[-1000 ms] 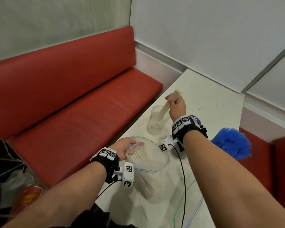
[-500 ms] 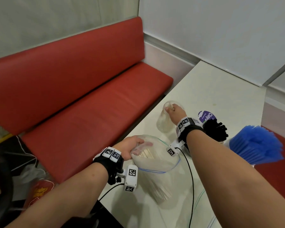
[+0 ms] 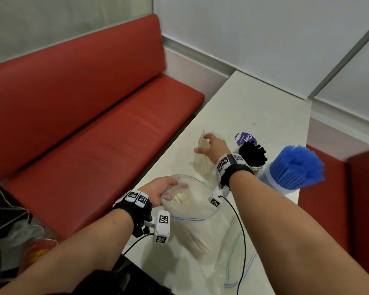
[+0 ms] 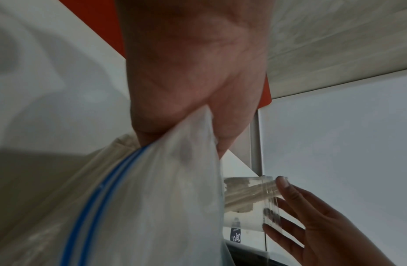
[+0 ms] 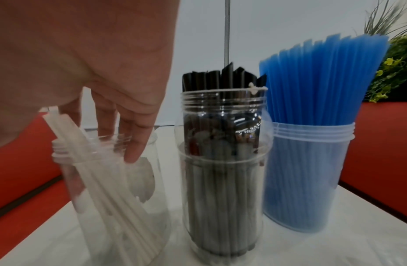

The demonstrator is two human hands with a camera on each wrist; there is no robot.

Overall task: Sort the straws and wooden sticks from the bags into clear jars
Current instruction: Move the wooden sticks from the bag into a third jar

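Note:
My left hand [image 3: 158,190] grips the open rim of a clear zip bag [image 3: 192,222] that stands on the white table [image 3: 254,107] with a bundle of wooden sticks [image 3: 183,198] inside. In the left wrist view the left hand [image 4: 193,81] pinches the bag's plastic [image 4: 152,198]. Beyond it, my right hand [image 3: 211,145] hovers with spread fingers at the mouth of a clear jar [image 3: 202,162]. It holds nothing. Pale sticks [image 5: 95,171] lean inside that jar [image 5: 152,198], and my fingertips [image 5: 134,153] sit at its rim.
A clear jar of black straws [image 5: 222,162] stands right of the stick jar, and a jar of blue straws [image 5: 311,144] is further right. A purple lid [image 3: 245,139] lies behind them. Flat empty zip bags [image 3: 232,262] lie near me. A red bench [image 3: 94,124] runs along the table's left.
My right hand lowered a bunch of wooden sticks into the clear jar and let go; its fingers are now spread. My left hand kept hold of the bag.

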